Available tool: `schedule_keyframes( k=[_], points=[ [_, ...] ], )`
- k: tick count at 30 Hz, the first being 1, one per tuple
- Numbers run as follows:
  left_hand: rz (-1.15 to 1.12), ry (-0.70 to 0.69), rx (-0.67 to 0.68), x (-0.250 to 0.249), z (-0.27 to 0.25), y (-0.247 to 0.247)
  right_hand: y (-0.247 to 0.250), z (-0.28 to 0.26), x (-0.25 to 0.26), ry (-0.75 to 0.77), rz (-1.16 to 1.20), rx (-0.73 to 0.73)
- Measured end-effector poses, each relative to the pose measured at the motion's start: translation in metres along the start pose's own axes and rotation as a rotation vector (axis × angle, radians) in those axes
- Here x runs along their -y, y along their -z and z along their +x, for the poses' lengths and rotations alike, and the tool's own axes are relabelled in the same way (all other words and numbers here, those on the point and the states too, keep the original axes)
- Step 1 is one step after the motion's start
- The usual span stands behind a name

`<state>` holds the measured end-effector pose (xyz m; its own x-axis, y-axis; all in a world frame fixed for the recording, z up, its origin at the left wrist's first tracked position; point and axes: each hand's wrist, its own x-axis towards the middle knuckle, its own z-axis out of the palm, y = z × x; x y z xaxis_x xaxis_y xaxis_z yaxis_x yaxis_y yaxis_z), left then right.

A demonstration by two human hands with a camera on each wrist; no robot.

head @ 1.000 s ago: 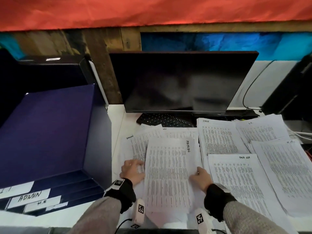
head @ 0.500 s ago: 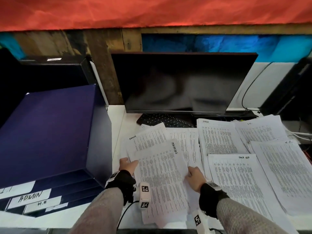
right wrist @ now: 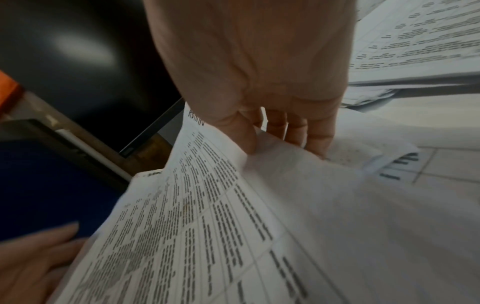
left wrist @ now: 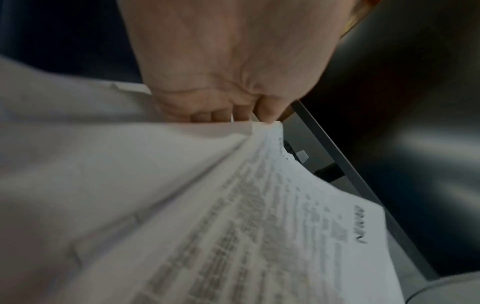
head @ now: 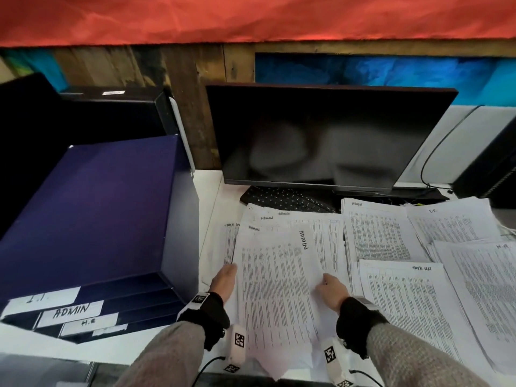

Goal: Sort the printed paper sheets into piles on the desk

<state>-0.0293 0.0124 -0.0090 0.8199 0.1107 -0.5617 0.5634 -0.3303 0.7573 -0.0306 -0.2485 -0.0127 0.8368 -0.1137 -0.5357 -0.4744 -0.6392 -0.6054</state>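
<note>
Both hands are gripping the ADMIN sheet [head: 276, 289], left hand [head: 224, 280] and right hand [head: 332, 291] pinching its long edges, long axis running toward the worktop's front edge.

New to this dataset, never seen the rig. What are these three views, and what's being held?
No robot here: a person wears three cameras. The head view looks down at a white desk. Each wrist view looks along one hand toward its fingers.

On the desk: a dark monitor, a black keyboard behind the papers, a navy tray stack with slots labelled I.T, ADMIN and H.R, and spread piles of printed sheets, one headed TASK LIST.

Both hands hold one bundle of sheets marked ADMIN: the left hand by its left edge, the right hand by its right edge, thumb on top.
</note>
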Motion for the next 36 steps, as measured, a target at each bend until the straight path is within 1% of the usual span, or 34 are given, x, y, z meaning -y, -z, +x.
schedule_keyframes(
  k=[2,4,6,7,9,10,12,14,15,16,17,18,20,21,22,23,26,28,30,31,32,34,35,36],
  points=[
    [-0.043,-0.015,0.051,-0.008,-0.009,-0.004,-0.007,0.003,-0.001,0.008,-0.034,0.056],
    [0.001,-0.061,0.074,-0.016,-0.016,-0.006,-0.011,0.003,-0.004,0.012,-0.018,0.078],
    [0.0,-0.125,0.1,-0.023,-0.022,-0.007,-0.012,0.005,-0.008,-0.002,0.082,-0.007],
    [-0.035,-0.148,0.124,-0.025,-0.023,-0.008,-0.01,0.005,-0.01,-0.007,0.171,-0.076],
    [-0.126,-0.179,0.163,-0.029,-0.025,-0.009,-0.005,0.007,-0.015,-0.042,0.417,-0.151],
    [-0.169,-0.19,0.173,-0.031,-0.028,-0.01,-0.002,0.007,-0.018,-0.066,0.543,-0.143],
    [-0.224,-0.195,0.202,-0.032,-0.029,-0.015,0.008,0.002,-0.018,-0.072,0.735,-0.07],
    [-0.199,-0.162,0.237,-0.032,-0.028,-0.021,0.018,-0.009,-0.012,-0.024,0.787,0.033],
    [-0.14,-0.148,0.25,-0.029,-0.023,-0.023,0.022,-0.011,-0.012,-0.004,0.789,0.054],
    [-0.057,-0.144,0.247,-0.026,-0.019,-0.025,0.023,-0.01,-0.015,0.002,0.749,0.04],
    [0.064,-0.144,0.19,-0.023,-0.013,-0.026,0.024,-0.007,-0.019,-0.002,0.692,0.007],
    [0.212,-0.129,0.071,-0.021,-0.008,-0.024,0.024,-0.004,-0.024,-0.021,0.624,-0.043],
    [0.485,-0.012,-0.203,-0.012,-0.001,-0.016,0.023,-0.001,-0.032,-0.067,0.425,-0.132],
    [0.554,0.048,-0.273,-0.006,0.003,-0.011,0.023,-0.001,-0.036,-0.09,0.314,-0.154],
    [0.568,0.093,-0.305,-0.003,0.003,-0.007,0.022,-0.004,-0.038,-0.108,0.217,-0.167],
    [0.556,0.125,-0.313,0.001,0.006,-0.005,0.022,-0.005,-0.041,-0.119,0.169,-0.17],
    [0.573,0.147,-0.318,0.007,0.01,-0.002,0.019,-0.008,-0.04,-0.091,0.184,-0.172],
    [0.656,0.081,-0.383,0.006,0.009,-0.004,0.017,-0.01,-0.033,-0.045,0.241,-0.168],
    [0.713,-0.061,-0.453,0.001,0.006,-0.007,0.014,-0.007,-0.025,-0.006,0.299,-0.181],
    [0.649,-0.139,-0.455,0.0,0.006,-0.009,0.012,-0.005,-0.021,0.005,0.346,-0.179],
    [0.487,-0.163,-0.403,-0.004,0.005,-0.01,0.01,-0.002,-0.018,0.017,0.407,-0.166],
    [0.065,-0.088,-0.187,-0.011,0.002,-0.014,0.006,0.0,-0.009,0.05,0.504,-0.107],
    [-0.101,-0.044,-0.085,-0.013,0.0,-0.015,0.004,-0.001,-0.003,0.07,0.534,-0.054],
    [-0.159,-0.022,-0.016,-0.015,0.0,-0.015,0.002,-0.002,0.004,0.086,0.548,0.023]
  ],
)
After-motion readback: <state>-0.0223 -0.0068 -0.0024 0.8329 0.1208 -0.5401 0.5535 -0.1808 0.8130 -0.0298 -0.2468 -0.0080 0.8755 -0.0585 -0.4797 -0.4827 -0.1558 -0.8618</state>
